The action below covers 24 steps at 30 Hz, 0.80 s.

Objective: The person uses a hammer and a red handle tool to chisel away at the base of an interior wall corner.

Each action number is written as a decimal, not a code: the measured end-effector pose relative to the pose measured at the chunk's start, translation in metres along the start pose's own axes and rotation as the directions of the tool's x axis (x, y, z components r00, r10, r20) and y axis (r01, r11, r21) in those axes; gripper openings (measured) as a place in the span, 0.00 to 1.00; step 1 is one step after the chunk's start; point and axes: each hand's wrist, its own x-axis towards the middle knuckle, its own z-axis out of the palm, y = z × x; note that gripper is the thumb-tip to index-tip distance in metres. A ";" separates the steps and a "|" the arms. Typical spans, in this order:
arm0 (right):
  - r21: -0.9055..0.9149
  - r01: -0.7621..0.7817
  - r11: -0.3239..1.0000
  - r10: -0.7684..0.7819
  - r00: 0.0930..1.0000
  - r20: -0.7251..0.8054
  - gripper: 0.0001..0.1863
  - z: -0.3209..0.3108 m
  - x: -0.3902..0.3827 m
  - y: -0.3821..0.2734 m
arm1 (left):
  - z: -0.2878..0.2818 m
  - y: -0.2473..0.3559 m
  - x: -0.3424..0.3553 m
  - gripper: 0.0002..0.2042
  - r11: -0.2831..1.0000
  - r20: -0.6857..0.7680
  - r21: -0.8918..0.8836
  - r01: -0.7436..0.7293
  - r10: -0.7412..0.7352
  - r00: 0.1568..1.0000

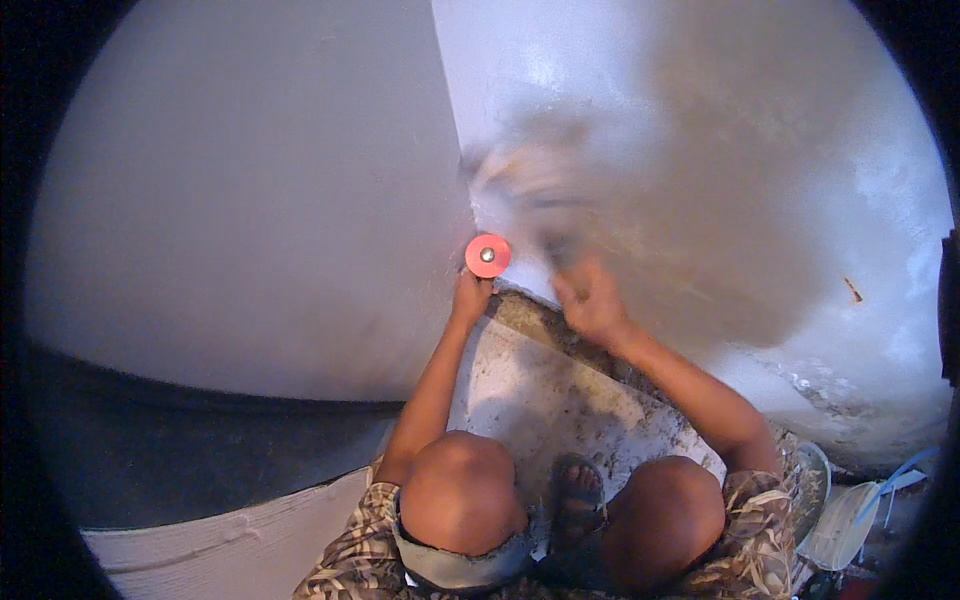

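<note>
My left hand (473,295) is closed around a chisel with a round red hand guard (477,243) and a shiny metal striking end. The chisel stands close to the corner where two walls meet, its blade hidden beneath the guard. To its right, my right hand (597,305) is raised and closed round a dark hammer (560,250), smeared by motion. Its outline is too blurred to make out fully. Below both hands, a rough, broken strip (540,318) of brownish masonry runs along the foot of the right wall.
A smooth grey wall (250,200) rises at left; a paler, patchy wall (720,210) fills the right. My bare knees and a sandalled foot (580,485) are below, on a debris-strewn pale floor (520,390). A pleated white mask-like item (840,525) lies lower right.
</note>
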 end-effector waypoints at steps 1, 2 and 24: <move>-0.023 -0.118 0.993 0.119 0.949 0.291 0.20 0.007 -0.009 0.023 | 0.000 0.001 0.000 0.10 1.000 -0.007 -0.019 0.020 -0.020 1.000; -0.086 -0.218 0.972 0.229 0.804 0.549 0.25 0.004 -0.013 0.035 | 0.005 0.002 -0.002 0.09 0.999 -0.020 -0.024 0.023 -0.023 1.000; 0.049 -0.190 0.981 0.156 0.907 0.391 0.19 0.024 -0.032 0.055 | 0.001 0.001 -0.001 0.12 0.998 0.033 -0.048 0.042 -0.040 0.999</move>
